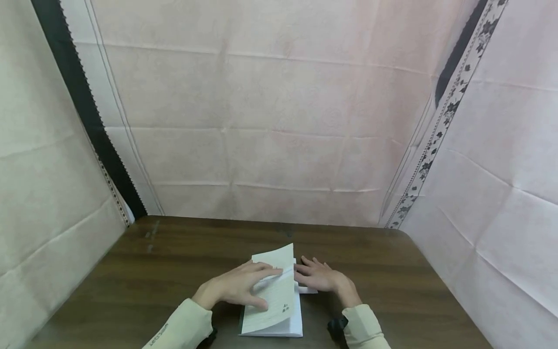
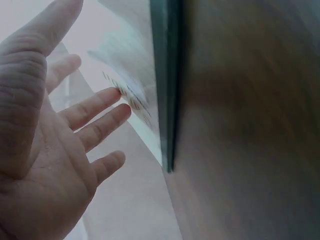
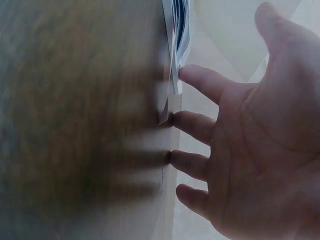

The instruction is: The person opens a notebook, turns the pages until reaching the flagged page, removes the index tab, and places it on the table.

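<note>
A book (image 1: pixel 272 298) with white pages lies on the table in front of me, a leaf raised and curving at its right edge. Over its left part my left hand (image 1: pixel 240 283) is spread, thumb and fingers apart on or just above the page. In the left wrist view this hand (image 2: pixel 45 145) has extended fingers beside the book's dark green edge (image 2: pixel 166 90). My right hand (image 1: pixel 320 276) lies at the book's right side. Seen from the right wrist, its straight index fingertip meets the page edges (image 3: pixel 180 35). A white paper strip (image 1: pixel 308 290) juts out below that hand.
The dark wooden table (image 1: pixel 174 261) extends to both sides and beyond the book. Pale cloth sheets (image 1: pixel 279 121) hang behind the table and along its left and right sides. Dark bands (image 1: pixel 89 106) run down the corners.
</note>
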